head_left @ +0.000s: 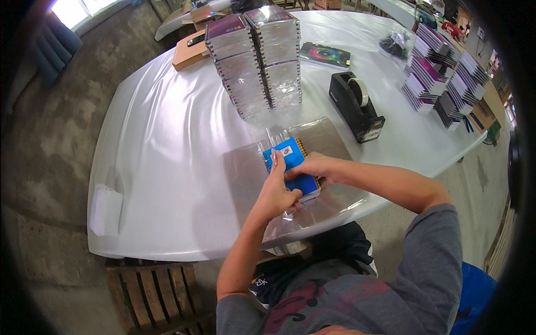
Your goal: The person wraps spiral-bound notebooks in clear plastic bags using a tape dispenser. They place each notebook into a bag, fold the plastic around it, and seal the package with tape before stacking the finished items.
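Observation:
A small blue spiral-bound notebook (289,157) lies partly inside a clear plastic sleeve (274,138) near the table's front edge. My left hand (276,192) grips the notebook and sleeve from the near left side, fingers pointing up along its left edge. My right hand (314,166) holds the notebook's right side, next to the spiral binding. A stack of flat clear sleeves (329,139) lies under and around the notebook.
Two tall stacks of wrapped notebooks (258,61) stand at the table's middle. A black tape dispenser (356,106) sits to the right. Rows of unwrapped notebooks (441,78) fill the far right. A cardboard box (190,50) sits at the back, a wooden pallet (156,296) below the white table (162,139).

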{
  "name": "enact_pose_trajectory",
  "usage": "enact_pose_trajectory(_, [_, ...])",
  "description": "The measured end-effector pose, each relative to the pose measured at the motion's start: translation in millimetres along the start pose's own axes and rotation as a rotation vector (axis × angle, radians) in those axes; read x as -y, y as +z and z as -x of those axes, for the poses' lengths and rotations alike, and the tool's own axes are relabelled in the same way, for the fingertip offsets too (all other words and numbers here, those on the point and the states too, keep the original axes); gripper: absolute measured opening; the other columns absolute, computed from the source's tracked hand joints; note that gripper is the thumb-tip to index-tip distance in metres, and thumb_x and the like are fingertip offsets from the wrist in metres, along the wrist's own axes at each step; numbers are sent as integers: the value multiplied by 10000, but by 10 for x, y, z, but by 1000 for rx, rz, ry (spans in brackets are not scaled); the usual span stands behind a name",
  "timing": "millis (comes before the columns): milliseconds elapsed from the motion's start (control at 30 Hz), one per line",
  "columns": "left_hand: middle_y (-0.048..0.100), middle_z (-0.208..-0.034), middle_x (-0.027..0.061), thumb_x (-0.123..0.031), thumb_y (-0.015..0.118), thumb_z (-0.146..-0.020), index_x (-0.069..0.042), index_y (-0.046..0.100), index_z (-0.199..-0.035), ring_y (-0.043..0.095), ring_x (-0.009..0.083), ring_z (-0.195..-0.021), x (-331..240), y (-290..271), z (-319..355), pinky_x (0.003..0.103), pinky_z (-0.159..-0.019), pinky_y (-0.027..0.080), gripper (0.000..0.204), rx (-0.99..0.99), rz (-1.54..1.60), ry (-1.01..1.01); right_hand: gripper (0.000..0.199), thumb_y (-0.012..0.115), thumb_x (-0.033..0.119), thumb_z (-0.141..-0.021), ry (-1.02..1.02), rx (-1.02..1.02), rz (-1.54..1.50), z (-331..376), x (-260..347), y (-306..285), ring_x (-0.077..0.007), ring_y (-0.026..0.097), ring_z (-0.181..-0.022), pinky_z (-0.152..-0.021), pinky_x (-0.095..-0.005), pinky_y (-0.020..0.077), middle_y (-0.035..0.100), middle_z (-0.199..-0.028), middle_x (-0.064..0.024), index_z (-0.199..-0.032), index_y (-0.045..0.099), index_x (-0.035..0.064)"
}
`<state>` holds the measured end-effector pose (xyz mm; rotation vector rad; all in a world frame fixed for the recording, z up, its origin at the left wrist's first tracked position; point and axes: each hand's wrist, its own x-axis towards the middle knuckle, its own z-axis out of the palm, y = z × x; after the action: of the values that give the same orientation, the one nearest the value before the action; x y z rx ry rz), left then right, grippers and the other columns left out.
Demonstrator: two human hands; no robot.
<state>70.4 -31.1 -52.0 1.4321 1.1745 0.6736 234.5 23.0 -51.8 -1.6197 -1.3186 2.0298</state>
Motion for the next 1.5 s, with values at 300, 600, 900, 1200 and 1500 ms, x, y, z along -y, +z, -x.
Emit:
enact_pose_trajectory(300, [599, -1084, 196, -105, 788, -737, -189, -408, -1338, 657, 192, -777, -156, 75, -42, 331, -669, 556, 1341, 188, 89, -87, 795, 748, 380, -721, -430, -386, 591, -388, -476, -11, -278, 601, -1053, -889, -360, 478, 564, -1211, -228, -1281, 432, -87])
enact_pose_trajectory(600, [277, -1424, 268, -158, 888, -607, -168, -364, -1370, 540, 301, -1143, 22, 82, -122, 399, -817, 539, 1466, 64, -186, 188, 957, 651, 342, -828, -489, -363, 196, -355, -578, 142, -416, 339, -1307, -1071, -423, 296, 287, -1422, -309, -1431, 56, -102])
enact_pose_trajectory(900, [429, -1354, 155, -113, 861, -551, -72, 233, -1448, 568, 293, -1052, 117, 163, 645, 378, -825, 505, 1096, -271, -479, 505, 888, 601, 245, -870, -500, -387, 278, -136, -539, 223, -409, 197, -1380, -1132, -422, 187, 152, -1482, -297, -1441, 6, -85])
enact_pose_trajectory(1200, [658, -929, 71, -9, 682, -603, -79, 704, -1033, 612, 239, -929, 466, 424, 1038, 323, -749, 504, 436, 51, -584, 1007, 871, 585, 239, -881, -485, -395, 294, -78, -535, 230, -382, 195, -1390, -1138, -410, 174, 153, -1495, -270, -1445, 2, -77])
enact_pose_trajectory(1500, [572, -1273, 109, -115, 617, -851, -60, 602, -1200, 480, 287, -1254, 264, -165, 139, 430, -985, 384, 354, -242, -811, 513, 867, 599, 267, -860, -659, -502, 459, -196, -667, 204, -395, 210, -1383, -1119, -434, 210, 145, -1515, -227, -1490, 41, 60])
